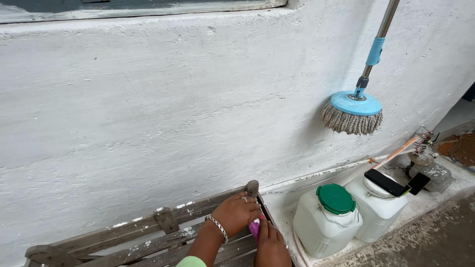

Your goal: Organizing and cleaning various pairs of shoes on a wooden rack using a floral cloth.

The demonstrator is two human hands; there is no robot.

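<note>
At the right end of the weathered grey wooden slatted surface [148, 237], against the rough whitewashed wall [148, 113], a small pink-and-purple object [255, 228] is gripped between both hands: the left hand [236, 212] (ringed, with a silver bracelet) is curled over its top, the right hand [271, 244] closed around its lower part. It could slip through the slats if the hold loosens. Its long axis seems roughly upright, though which way it points cannot be told.

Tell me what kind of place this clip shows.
Probably an outdoor yard or porch of a home: a rough whitewashed wall, a spin mop leaning on it, white plastic jugs on concrete.
</note>
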